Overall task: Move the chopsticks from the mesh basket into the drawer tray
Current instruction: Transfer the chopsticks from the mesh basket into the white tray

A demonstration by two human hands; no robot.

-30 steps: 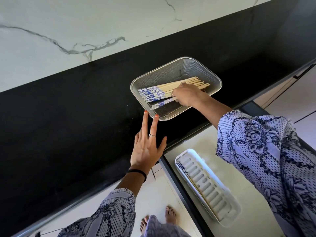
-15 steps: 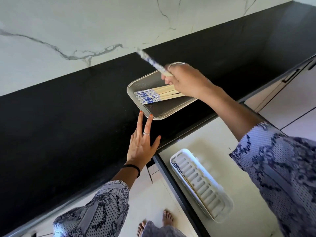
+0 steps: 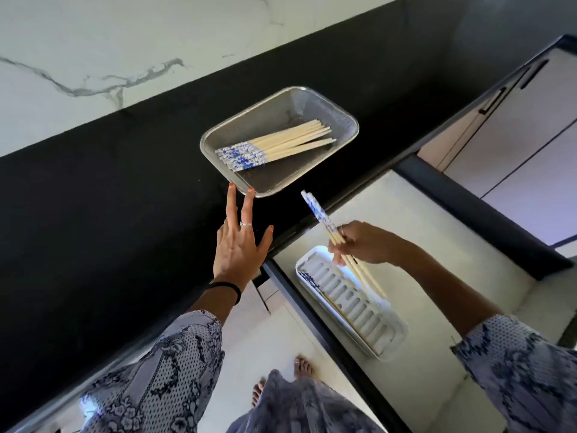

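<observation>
- Right hand (image 3: 365,243): had carried a pinched pair of blue-patterned bamboo chopsticks (image 3: 331,232) out of the rectangular steel mesh basket (image 3: 343,117), above the white ridged drawer tray (image 3: 390,342).
- Left hand (image 3: 240,248): fingers straight, fingertips steadying the basket's corner.
- Remaining chopsticks (image 3: 281,145): basket.

bright daylight, glare on the white tray (image 3: 387,342), dark countertop (image 3: 93,214), soft focus, wide-angle bending at edges

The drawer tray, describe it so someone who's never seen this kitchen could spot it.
Below the black countertop an open drawer shows a pale floor. On it lies the drawer tray, long, white and ribbed with slots, unlike the mesh basket above.
</observation>
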